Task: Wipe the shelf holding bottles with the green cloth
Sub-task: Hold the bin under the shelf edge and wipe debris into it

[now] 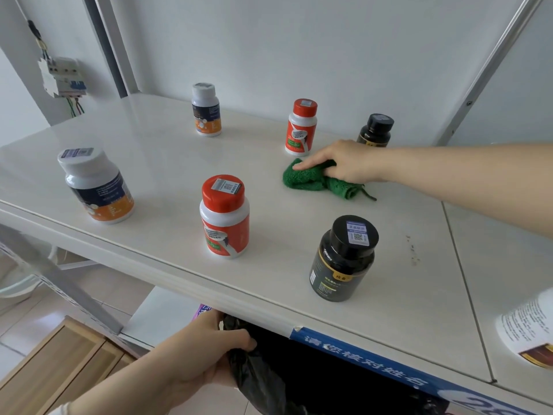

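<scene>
Wiping where now? (colleague)
Just in front of the far red bottle [300, 127]. My right hand [344, 163] curls over the green cloth [311, 181] and pushes it on the shelf [149, 163], for good contact. (me)
And the other hand? (colleague)
Well in front of that bottle, below the shelf edge, my left hand [206, 354] grips a black bag [254, 378], I think for dirt. (me)

A circuit breaker [64, 77] hangs on the far-left wall [21, 70], green and red wires [74, 107] trailing below. Low down, a crumpled black plastic bag [260, 381] shows beside a blue strip [368, 359] printed with white Chinese characters. A light wooden cabinet [54, 369] stands on the tiled floor [113, 289].
</scene>
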`<action>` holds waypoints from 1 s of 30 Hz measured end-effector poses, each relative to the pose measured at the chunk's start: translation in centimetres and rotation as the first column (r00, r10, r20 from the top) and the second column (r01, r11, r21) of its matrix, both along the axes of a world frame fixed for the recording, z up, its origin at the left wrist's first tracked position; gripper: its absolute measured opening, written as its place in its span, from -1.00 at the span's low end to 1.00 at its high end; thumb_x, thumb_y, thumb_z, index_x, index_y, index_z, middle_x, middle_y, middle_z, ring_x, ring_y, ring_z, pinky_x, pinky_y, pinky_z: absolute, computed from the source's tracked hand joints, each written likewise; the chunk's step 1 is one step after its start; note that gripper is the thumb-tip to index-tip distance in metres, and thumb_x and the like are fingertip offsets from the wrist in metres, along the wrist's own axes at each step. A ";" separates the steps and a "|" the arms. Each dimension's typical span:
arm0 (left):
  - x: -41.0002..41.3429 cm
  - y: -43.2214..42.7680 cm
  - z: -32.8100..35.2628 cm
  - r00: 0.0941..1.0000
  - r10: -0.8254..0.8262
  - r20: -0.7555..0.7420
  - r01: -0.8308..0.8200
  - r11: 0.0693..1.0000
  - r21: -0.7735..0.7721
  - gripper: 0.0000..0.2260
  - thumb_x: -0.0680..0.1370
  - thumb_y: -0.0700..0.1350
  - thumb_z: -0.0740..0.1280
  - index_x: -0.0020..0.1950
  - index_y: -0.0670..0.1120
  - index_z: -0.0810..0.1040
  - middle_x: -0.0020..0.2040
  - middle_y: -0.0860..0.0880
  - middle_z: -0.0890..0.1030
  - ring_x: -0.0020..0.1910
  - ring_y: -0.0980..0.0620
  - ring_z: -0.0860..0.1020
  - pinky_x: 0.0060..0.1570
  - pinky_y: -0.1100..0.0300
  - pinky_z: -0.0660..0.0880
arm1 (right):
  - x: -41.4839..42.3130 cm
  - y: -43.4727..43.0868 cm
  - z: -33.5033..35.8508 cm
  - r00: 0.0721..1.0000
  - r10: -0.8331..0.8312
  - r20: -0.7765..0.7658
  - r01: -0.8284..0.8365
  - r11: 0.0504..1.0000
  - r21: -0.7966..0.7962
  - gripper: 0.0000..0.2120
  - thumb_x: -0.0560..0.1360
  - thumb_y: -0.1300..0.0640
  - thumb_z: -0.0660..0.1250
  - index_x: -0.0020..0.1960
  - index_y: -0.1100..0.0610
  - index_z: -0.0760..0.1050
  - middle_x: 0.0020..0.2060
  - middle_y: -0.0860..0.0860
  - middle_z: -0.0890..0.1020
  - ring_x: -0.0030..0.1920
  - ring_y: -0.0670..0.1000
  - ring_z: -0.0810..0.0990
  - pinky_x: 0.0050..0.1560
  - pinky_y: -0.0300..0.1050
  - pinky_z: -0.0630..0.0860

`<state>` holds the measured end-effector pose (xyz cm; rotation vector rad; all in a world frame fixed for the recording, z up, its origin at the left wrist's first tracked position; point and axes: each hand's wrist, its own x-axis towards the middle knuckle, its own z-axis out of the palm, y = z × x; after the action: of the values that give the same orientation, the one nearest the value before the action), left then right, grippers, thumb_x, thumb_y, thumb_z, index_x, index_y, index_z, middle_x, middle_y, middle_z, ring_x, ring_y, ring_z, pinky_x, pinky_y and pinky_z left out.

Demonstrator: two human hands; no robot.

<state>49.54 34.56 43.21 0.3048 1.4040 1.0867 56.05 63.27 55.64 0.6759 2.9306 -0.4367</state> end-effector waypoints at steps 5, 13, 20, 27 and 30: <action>0.4 0.2 0.2 1.000 0.001 -0.017 -0.001 1.000 0.000 -0.75 0.42 -0.48 0.24 0.00 -0.24 0.55 -0.16 -0.22 0.68 -0.27 -0.13 0.66 -0.37 0.05 0.60 | 2.9 -1.3 0.0 0.980 0.193 0.041 -0.184 0.969 -0.166 -0.49 0.45 0.49 0.16 0.19 0.00 0.54 0.17 -0.26 0.48 0.31 -0.18 0.39 0.37 -0.41 0.18; 0.7 0.4 0.3 0.999 -0.005 -0.045 0.005 1.000 0.002 -0.73 0.28 -0.41 0.36 -0.05 -0.25 0.57 -0.14 -0.23 0.67 -0.24 -0.17 0.65 -0.33 0.00 0.62 | 10.4 -1.8 0.7 0.970 0.188 0.152 -0.133 0.940 -0.313 -0.44 0.43 0.50 0.22 -0.13 -0.20 0.56 0.01 -0.36 0.51 0.02 -0.60 0.38 0.11 -0.68 0.17; 1.4 0.2 0.5 0.999 0.021 -0.029 -0.021 1.000 -0.007 -0.79 0.45 -0.46 0.24 0.01 -0.24 0.53 -0.09 -0.24 0.64 -0.19 -0.18 0.62 -0.38 0.07 0.61 | 12.8 -2.2 3.8 0.986 -0.168 -0.012 0.157 0.945 -0.288 -0.51 0.47 0.46 0.22 0.02 -0.15 0.55 0.05 -0.18 0.60 0.06 -0.27 0.55 -0.01 -0.64 0.35; 2.6 -0.3 0.2 1.000 0.007 0.024 -0.007 1.000 -0.002 -0.70 0.38 -0.46 0.32 0.06 -0.22 0.52 -0.06 -0.25 0.66 -0.19 -0.18 0.64 -0.37 0.04 0.61 | 12.5 0.7 1.9 0.884 -0.440 0.159 0.436 0.898 0.063 -0.49 0.50 0.28 0.27 0.34 -0.16 0.35 0.36 -0.01 0.42 0.19 0.06 0.48 0.23 -0.16 0.42; 3.0 -0.4 -0.1 0.998 0.023 0.058 -0.023 1.000 0.009 -0.73 0.44 -0.45 0.26 0.09 -0.24 0.51 -0.02 -0.28 0.66 -0.19 -0.19 0.64 -0.38 0.05 0.61 | 12.0 0.6 1.5 0.878 -0.430 0.212 0.413 0.903 0.119 -0.46 0.50 0.26 0.29 0.37 -0.17 0.30 0.41 0.01 0.34 0.28 0.10 0.41 0.26 -0.14 0.36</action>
<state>52.51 34.15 43.13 0.2624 1.3539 1.1132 68.06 63.86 57.11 1.2927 2.5757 -0.2640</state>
